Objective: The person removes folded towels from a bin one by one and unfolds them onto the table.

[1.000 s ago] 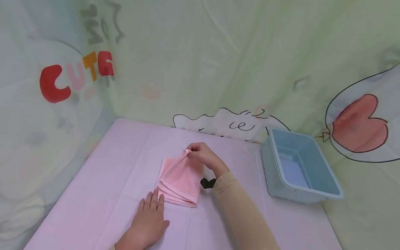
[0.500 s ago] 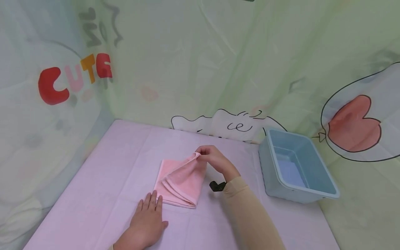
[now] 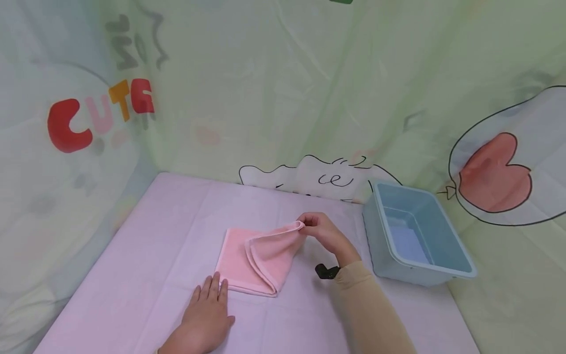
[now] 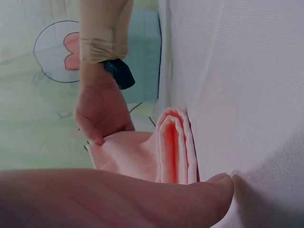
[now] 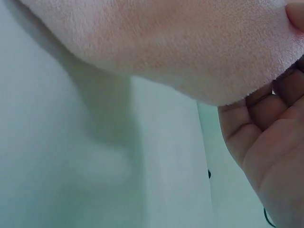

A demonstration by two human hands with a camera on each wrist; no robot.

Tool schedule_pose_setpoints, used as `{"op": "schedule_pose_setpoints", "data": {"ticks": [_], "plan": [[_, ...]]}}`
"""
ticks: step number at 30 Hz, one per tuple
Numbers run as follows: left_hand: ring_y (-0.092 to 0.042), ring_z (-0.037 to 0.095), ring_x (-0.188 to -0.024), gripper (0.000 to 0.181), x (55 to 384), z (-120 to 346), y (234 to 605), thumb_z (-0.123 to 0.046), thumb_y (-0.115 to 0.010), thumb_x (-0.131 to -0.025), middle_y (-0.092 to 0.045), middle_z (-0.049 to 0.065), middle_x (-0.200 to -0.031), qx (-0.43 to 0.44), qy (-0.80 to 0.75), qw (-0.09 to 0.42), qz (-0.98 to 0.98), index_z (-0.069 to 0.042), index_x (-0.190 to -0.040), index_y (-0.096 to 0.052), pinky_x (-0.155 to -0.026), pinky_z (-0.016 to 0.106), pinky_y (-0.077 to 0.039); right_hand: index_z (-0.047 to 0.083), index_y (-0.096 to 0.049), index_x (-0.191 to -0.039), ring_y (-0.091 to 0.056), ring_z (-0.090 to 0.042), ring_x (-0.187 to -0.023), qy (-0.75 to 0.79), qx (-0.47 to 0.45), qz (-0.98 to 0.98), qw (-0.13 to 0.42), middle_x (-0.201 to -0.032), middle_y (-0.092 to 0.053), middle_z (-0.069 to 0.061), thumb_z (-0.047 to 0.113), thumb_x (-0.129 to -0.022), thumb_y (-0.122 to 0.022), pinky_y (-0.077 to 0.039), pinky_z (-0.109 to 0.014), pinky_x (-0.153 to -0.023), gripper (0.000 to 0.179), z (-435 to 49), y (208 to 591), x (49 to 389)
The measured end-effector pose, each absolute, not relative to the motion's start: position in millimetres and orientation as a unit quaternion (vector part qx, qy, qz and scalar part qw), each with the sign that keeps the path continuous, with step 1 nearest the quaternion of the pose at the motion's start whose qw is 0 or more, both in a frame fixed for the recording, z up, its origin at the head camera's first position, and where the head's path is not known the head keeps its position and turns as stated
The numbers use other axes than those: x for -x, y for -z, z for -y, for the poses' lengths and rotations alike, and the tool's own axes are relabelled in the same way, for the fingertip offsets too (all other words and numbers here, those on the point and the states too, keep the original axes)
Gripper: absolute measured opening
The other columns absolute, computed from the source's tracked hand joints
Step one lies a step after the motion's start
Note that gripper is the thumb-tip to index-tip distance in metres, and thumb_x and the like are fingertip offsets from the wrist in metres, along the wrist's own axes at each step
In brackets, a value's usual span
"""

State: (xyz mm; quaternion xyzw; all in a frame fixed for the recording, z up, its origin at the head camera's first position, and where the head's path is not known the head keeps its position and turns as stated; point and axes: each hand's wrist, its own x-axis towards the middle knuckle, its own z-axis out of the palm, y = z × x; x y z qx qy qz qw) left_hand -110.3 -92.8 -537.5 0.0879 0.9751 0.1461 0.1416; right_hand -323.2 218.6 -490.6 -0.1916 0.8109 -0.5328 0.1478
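A folded pink towel [image 3: 240, 255] lies on the table in the middle of the head view. My right hand [image 3: 325, 233] pinches a corner of its upper layers and holds that corner raised at the right. Stacked folds show along the towel's near edge, also in the left wrist view, where the towel [image 4: 130, 152] makes a rounded double fold. My left hand [image 3: 205, 312] rests flat with straight fingers, the fingertips at the towel's near left corner. In the right wrist view, fuzzy cloth [image 5: 166, 42] hangs from the fingers of the right hand [image 5: 270, 128].
A light blue plastic basin [image 3: 420, 236] stands at the right rear of the table, which has a pale pink cover [image 3: 185, 221]. Behind it hangs a printed curtain [image 3: 265, 98] with cartoon shapes. A black device [image 3: 327, 271] sits at the right wrist.
My right hand has drawn the lifted corner to the right, so the upper layers open out and more of the towel's left part shows. The left hand stays nearly in place.
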Motion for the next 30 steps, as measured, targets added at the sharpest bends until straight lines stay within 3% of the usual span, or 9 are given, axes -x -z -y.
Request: {"op": "schedule_pose_setpoints", "data": {"ticks": [12,22,30], "plan": [[-0.024,0.055,-0.162,0.086,108,93,536,-0.037,-0.074,-0.1,-0.024,0.037,-0.172,-0.099,-0.148,0.131,-0.975,0.012,-0.16,-0.038,-0.128,0.072,-0.025,0.003,-0.075,-0.117,-0.06,-0.021,-0.1,0.499,0.158,-0.834,0.173,-0.106,-0.072,-0.002,0.01,-0.099,-0.07,-0.054,-0.029,-0.091,0.02,-244,500,313],[-0.022,0.053,-0.163,0.085,109,91,536,-0.043,-0.07,-0.102,-0.022,0.035,-0.174,-0.085,-0.148,0.147,-0.974,0.01,-0.161,-0.038,-0.129,0.071,-0.022,0.009,-0.077,-0.104,-0.059,-0.021,-0.094,0.429,0.186,-0.87,0.159,-0.098,-0.07,-0.005,0.014,-0.096,-0.075,-0.054,-0.031,-0.083,0.009,-258,500,301],[-0.02,0.053,-0.164,0.086,111,91,535,-0.045,-0.069,-0.103,-0.021,0.034,-0.174,-0.081,-0.149,0.159,-0.973,0.009,-0.162,-0.037,-0.13,0.072,-0.02,0.007,-0.075,-0.099,-0.058,-0.022,-0.088,0.42,0.173,-0.878,0.15,-0.091,-0.069,-0.005,0.006,-0.094,-0.075,-0.053,-0.029,-0.077,0.005,-282,503,292]]}}
